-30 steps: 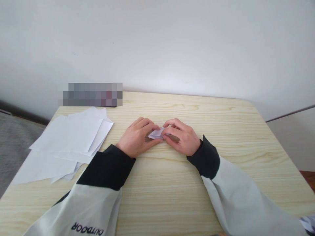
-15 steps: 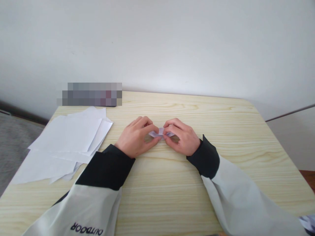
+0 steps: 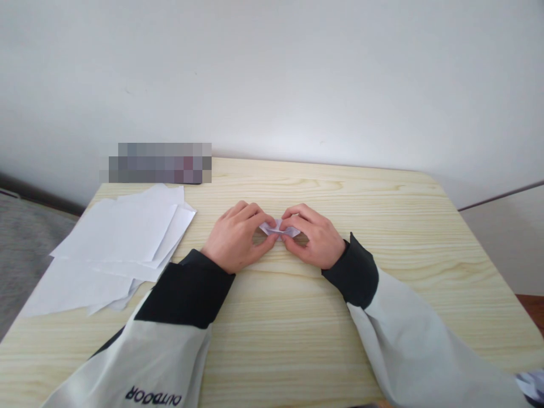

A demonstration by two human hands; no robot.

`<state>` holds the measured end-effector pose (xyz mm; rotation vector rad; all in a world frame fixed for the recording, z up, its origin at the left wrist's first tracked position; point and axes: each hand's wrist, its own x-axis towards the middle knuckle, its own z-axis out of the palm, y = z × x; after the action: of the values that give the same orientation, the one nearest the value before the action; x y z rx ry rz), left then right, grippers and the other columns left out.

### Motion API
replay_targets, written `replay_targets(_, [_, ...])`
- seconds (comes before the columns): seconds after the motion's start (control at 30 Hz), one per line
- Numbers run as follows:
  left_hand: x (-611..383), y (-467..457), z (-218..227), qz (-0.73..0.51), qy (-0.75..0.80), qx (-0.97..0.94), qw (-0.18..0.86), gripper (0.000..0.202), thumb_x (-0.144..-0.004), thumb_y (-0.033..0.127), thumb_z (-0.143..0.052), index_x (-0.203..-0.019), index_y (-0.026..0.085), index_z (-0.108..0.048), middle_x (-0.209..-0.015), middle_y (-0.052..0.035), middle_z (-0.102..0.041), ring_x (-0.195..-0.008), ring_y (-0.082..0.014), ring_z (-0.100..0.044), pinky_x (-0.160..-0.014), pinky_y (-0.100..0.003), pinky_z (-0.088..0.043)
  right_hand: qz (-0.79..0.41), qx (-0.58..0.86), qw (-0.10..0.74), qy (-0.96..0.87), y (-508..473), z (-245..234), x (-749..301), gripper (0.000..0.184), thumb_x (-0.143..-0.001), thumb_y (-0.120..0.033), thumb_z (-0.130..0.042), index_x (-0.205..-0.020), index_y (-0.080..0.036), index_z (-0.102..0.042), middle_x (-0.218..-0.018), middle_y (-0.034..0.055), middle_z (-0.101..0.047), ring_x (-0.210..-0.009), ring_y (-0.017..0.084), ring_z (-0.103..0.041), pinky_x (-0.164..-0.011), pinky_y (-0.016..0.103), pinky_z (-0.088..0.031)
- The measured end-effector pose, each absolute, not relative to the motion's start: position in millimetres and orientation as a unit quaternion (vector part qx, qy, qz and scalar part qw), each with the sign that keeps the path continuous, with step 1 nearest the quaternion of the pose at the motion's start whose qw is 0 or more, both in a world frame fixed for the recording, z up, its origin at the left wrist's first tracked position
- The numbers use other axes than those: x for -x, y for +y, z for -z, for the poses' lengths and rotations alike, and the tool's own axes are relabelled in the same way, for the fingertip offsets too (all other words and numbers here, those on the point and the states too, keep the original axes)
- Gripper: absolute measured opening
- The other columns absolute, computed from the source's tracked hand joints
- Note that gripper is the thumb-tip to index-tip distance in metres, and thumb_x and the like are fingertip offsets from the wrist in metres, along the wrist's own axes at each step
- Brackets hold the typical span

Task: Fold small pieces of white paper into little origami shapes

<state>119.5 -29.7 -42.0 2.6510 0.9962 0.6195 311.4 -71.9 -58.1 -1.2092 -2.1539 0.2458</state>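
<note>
A small folded piece of white paper (image 3: 278,229) is held between my two hands, over the middle of the wooden table. My left hand (image 3: 238,235) pinches its left side with thumb and fingers. From the other side my right hand (image 3: 313,235) grips it the same way, the thumbs almost meeting in front. The paper has pointed ends and a creased opening along its middle. Fingertips cover parts of it, so its full shape is hidden.
Loose white sheets (image 3: 123,232) lie overlapping on the table's left side. Behind them, against the wall (image 3: 297,85), is a blurred dark object (image 3: 157,164). Pale wood grain marks the table (image 3: 289,340). At the lower right edge shows a patterned white-and-blue item (image 3: 531,385).
The folded paper's middle has spread a little between my fingertips. My left hand has shifted very slightly right; my right hand is almost where it was.
</note>
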Motion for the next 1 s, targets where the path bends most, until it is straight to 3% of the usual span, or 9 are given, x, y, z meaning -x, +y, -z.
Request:
replay_targets(0.37, [-115, -24, 45, -0.253, 0.334, -0.887, 0.195, 0.021, -0.084, 0.035, -0.055, -0.088, 0.017, -0.064, -0.074, -0.003, -0.055, -0.072, -0.0165, -0.051, -0.069, -0.029, -0.043, -0.119, 0.464, 0.375, -0.794, -69, 57, -323, 0.006, -0.085, -0.022, -0.057, -0.089, -0.02, -0.062, -0.088, 0.0057, -0.063, -0.084, 0.016, -0.06, -0.076, 0.03, -0.051])
replay_targets(0.6, [-114, -24, 45, -0.261, 0.351, -0.876, 0.204, 0.031, -0.081, 0.032, -0.057, -0.108, 0.017, -0.057, -0.074, 0.0003, -0.053, -0.071, -0.0148, -0.052, -0.069, -0.028, -0.044, -0.136, 0.457, 0.386, -0.79, -68, 60, -323, 0.018, -0.084, -0.028, -0.061, -0.099, -0.02, -0.061, -0.089, 0.0049, -0.064, -0.075, 0.013, -0.06, -0.064, 0.025, -0.052])
replay_targets(0.8, [-111, -20, 47, -0.287, 0.38, -0.843, 0.249, 0.021, -0.077, 0.037, -0.065, -0.083, 0.017, -0.061, -0.076, 0.0001, -0.062, -0.067, -0.0122, -0.056, -0.062, -0.023, -0.045, -0.153, 0.467, 0.384, -0.782, -66, 58, -334, 0.02, -0.079, -0.033, -0.067, -0.091, -0.018, -0.065, -0.084, 0.0049, -0.067, -0.07, 0.013, -0.061, -0.063, 0.025, -0.053])
replay_targets(1.0, [-109, -20, 45, -0.306, 0.385, -0.838, 0.235, 0.018, -0.083, 0.033, -0.058, -0.085, 0.019, -0.068, -0.079, -0.0012, -0.069, -0.065, -0.0129, -0.06, -0.062, -0.024, -0.047, -0.157, 0.449, 0.378, -0.794, -63, 58, -349, 0.017, -0.082, -0.026, -0.064, -0.096, -0.02, -0.069, -0.09, 0.0057, -0.071, -0.077, 0.014, -0.066, -0.07, 0.027, -0.055])
